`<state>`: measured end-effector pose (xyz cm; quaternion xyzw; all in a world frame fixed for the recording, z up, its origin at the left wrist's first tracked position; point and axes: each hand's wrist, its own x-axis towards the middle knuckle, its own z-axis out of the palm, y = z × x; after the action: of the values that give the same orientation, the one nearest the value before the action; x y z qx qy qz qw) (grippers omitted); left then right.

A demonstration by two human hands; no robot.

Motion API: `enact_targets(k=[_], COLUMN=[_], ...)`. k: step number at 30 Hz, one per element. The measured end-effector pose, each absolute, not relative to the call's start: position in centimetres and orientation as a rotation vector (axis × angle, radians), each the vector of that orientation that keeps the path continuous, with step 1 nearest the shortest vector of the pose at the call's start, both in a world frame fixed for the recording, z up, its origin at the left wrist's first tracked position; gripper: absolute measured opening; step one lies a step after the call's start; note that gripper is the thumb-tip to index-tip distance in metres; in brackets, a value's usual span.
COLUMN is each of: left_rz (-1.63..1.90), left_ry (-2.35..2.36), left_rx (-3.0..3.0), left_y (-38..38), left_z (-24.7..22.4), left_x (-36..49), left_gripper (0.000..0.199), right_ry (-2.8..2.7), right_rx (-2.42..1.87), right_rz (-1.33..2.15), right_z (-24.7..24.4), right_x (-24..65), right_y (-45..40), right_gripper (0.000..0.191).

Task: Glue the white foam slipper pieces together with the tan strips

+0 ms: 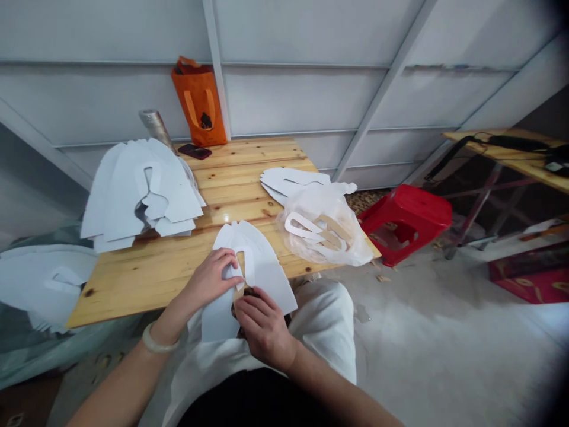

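Observation:
A white arched paper cutout [269, 270] with a long slot in its middle lies over the table's front edge and my lap. A white loop-shaped strip runs around the slot. My left hand [216, 279] is closed on the strip at the slot's left side, thumb and fingers pinching. At the lower end of the slot, the curled fingers of my right hand [264, 326] grip a tan strip [239, 293], which my fingers partly hide. To the right, a clear plastic bag [306, 249] has white and tan loop strips [300, 228] on it.
Stacked white cutouts [111, 196] cover the table's left side; others [293, 178] lie behind the bag. An orange bag [202, 110], a clear-wrapped roll [155, 124] and a phone [194, 152] stand or lie at the back. A red stool [406, 213] is right of the wooden table [222, 184].

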<state>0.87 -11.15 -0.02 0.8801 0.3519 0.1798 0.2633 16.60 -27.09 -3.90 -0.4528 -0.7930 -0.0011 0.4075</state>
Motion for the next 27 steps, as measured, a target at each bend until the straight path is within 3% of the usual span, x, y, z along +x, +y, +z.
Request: enact_targets(k=[5, 14, 21, 27], left_rz=[0.451, 0.555, 0.565, 0.535], left_ry=[0.888, 0.625, 0.102, -0.082], left_rx=[2.4, 2.532, 2.714, 2.78], left_y=[-10.7, -9.9, -10.4, -9.8], left_z=[0.1, 0.7, 0.4, -0.1], left_x=[0.6, -0.9, -2.4, -2.7], left_gripper=[0.024, 0.01, 0.036, 0.045], right_ry=[-2.008, -1.962, -1.914, -1.9], right_rx=[-1.112, -1.087, -1.031, -1.016], right_rz=[-0.004, 0.067, 0.185, 0.269], right_z=[-4.0, -4.5, -3.4, -2.5], right_x=[16.6, 16.7, 17.4, 18.1], right_y=[-27.0, -26.6, -26.4, -26.3], right_gripper=[0.035, 0.038, 0.031, 0.026])
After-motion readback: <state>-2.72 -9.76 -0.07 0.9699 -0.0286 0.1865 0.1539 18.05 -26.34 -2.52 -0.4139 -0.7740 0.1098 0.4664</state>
